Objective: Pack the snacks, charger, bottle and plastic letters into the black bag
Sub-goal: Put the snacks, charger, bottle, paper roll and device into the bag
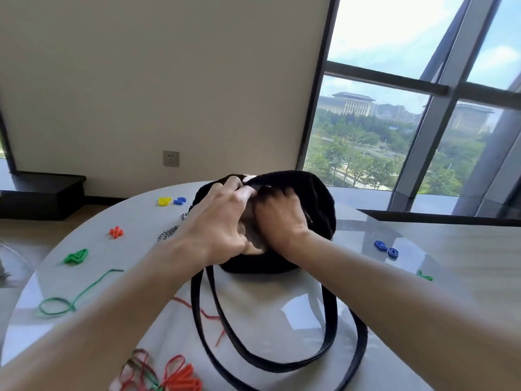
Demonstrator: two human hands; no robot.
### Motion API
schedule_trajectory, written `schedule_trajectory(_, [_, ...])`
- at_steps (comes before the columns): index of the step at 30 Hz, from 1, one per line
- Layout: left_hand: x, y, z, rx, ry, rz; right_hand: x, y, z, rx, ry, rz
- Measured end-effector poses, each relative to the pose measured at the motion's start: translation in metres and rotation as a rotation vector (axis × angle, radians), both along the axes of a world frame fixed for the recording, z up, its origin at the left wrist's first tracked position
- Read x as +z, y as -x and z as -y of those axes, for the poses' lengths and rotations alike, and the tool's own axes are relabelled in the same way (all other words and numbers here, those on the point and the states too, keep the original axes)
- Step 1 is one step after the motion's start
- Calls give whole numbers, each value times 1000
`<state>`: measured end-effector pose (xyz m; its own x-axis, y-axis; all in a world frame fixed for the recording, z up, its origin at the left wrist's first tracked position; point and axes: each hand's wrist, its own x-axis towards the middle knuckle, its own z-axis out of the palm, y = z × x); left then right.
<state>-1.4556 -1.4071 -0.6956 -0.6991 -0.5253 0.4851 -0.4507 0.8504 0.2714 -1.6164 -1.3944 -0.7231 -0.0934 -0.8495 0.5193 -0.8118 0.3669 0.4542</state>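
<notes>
I see the black bag (298,193) at the middle of the round bench (267,306), its two straps (203,311) looping back toward 6 o'clock. My left hand (222,221) sits on the bag's left top edge, fingers (242,193) pinched together on the fabric by the zip. My right hand (282,215) is pushed into the opening beside it; its fingers are curled down inside, and I cannot tell whether they grip anything.

Plastic letters lie loose round the bag: a yellow one (164,201) and a blue one (180,200) at 10 o'clock, a red one (116,232) and a green one (76,256) at 9 o'clock, a blue pair (386,249) at 3 o'clock, and a green one (424,276) past them. A chain (169,232) shows left of the bag, just beside my left wrist. A green cord (73,297) lies at 8 o'clock, and red bands (174,373) sit at the near edge.
</notes>
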Motion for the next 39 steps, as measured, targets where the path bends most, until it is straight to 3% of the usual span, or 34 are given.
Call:
schedule_trajectory(8, [8, -5, -1, 24, -7, 237, 2, -9, -87, 255, 7, 448])
schedule_trajectory(11, [15, -6, -8, 11, 18, 156, -1, -12, -110, 340, 134, 728])
schedule_trajectory(14, [18, -2, -13, -33, 38, 49, -2, -12, -118, 431, 240, 881])
schedule_trajectory(23, [-1, 22, -10, -42, -18, 54, -11, 12, -101, 498, 140, 1145])
schedule_trajectory(26, [1, 32, -13, -23, -165, 33, -15, 10, -104, 460, 108, 1301])
schedule_trajectory(31, [20, 29, -30, 31, -394, 188, 3, 3, -121, 267, -12, 1499])
schedule_trajectory(39, [127, 8, -83, 18, -790, 444, 114, 10, -165, -28, -242, 1724])
